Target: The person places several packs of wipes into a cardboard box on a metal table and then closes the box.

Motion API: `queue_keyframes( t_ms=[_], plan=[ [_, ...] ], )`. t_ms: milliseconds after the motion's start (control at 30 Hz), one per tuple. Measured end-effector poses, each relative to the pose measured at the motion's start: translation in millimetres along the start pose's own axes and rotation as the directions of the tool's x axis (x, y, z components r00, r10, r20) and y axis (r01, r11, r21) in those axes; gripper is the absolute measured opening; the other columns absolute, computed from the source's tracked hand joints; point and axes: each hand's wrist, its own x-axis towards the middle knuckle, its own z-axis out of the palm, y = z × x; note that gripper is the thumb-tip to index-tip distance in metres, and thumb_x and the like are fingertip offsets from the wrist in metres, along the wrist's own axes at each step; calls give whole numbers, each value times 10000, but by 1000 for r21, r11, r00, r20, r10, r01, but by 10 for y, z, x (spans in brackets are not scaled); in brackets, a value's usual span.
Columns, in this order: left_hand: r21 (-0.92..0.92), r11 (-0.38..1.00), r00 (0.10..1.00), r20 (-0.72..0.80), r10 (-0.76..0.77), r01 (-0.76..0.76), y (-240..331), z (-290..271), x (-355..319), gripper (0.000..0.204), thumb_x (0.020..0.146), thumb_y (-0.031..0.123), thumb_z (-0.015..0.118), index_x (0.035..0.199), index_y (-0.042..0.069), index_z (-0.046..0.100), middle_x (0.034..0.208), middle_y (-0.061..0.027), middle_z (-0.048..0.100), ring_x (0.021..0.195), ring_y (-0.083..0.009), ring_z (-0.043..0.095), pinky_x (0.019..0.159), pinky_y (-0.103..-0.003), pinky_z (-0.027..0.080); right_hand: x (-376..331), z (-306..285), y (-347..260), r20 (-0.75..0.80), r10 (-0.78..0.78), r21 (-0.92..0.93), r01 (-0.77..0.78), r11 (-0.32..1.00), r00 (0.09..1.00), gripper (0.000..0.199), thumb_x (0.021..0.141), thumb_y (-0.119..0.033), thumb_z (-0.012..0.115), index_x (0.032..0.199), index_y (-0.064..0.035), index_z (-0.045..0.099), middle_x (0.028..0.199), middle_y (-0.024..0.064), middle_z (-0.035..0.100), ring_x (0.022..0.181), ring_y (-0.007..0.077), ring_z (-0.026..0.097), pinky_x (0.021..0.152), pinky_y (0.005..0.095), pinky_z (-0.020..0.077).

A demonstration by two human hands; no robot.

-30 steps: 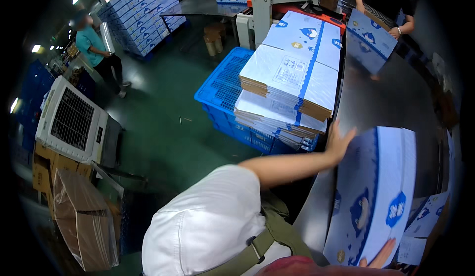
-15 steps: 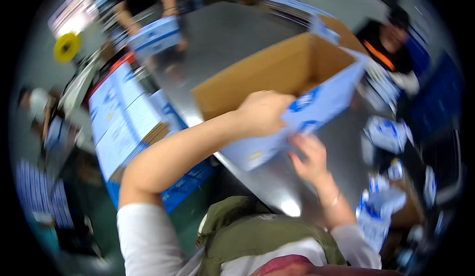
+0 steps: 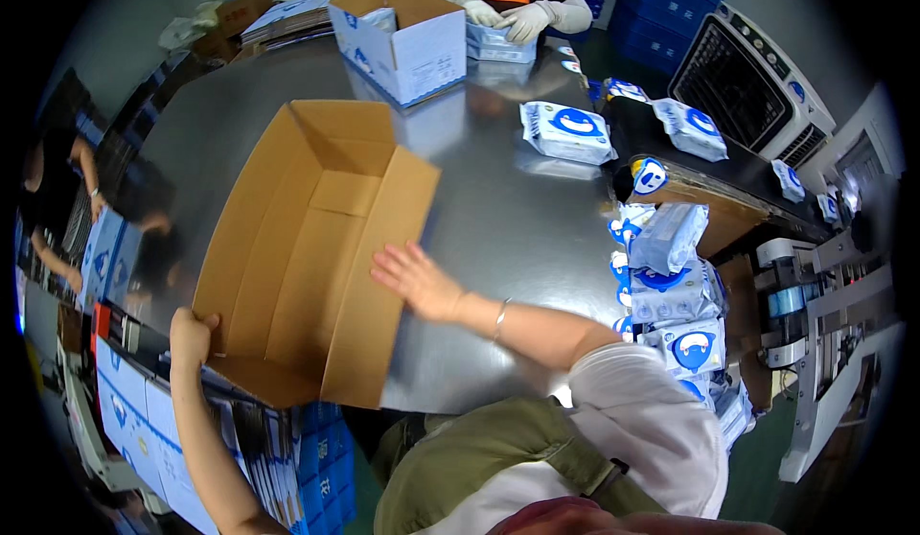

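Note:
A large open cardboard box [image 3: 307,247] lies on the steel table [image 3: 508,209] with its brown inside facing up. My left hand [image 3: 190,334] grips the box's near left edge. My right hand [image 3: 414,276] rests flat with fingers spread against the box's right flap, at the table surface. Several white and blue soft packs [image 3: 671,276] are piled on the table's right edge, just beyond my right arm.
Across the table a person in white gloves [image 3: 522,17] handles packs beside a smaller white and blue open box [image 3: 402,41]. More packs [image 3: 565,130] lie on the far table. Flat blue and white cartons [image 3: 144,430] stand at lower left. A machine [image 3: 824,324] stands at right.
The view swung from the stack of flat cartons to the table. The flat carton I held has become an opened box lying on the table, with both hands now on its edges.

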Motion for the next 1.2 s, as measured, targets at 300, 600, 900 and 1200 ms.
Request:
queue_keyframes(
  t_ms=[300,600,900,1200],
  plan=[
    [-131,991,1000,24,6,-3,-59,-14,29,247,746,-5,663,977,-86,633,880,-217,687,800,-298,658,757,-357,488,-183,-168,316,231,175,211,-225,951,957,882,749,-129,707,1492,-156,232,1561,128,159,1435,318,170,1181,465,151],
    [-89,995,998,-32,-50,47,168,-31,-46,276,738,-6,662,1001,-83,639,884,-214,688,836,-301,661,781,-353,484,-123,-205,341,277,265,275,-340,899,924,920,741,-139,722,1498,-130,198,1569,121,132,1428,307,200,1177,456,180],
    [-2,1000,998,-54,-14,14,-119,91,146,245,740,24,689,924,-85,571,858,-213,628,808,-307,600,766,-378,467,-206,-185,364,241,253,289,-319,903,937,937,715,-123,715,1492,-81,193,1558,162,143,1395,325,267,1158,470,214],
    [136,975,985,11,175,-175,206,-72,140,222,747,133,591,821,-55,683,700,-190,669,655,-279,620,651,-395,472,-232,-190,221,164,240,248,-275,929,957,998,690,-140,722,1501,-71,145,1566,179,93,1386,332,284,1147,490,217]
  ],
)
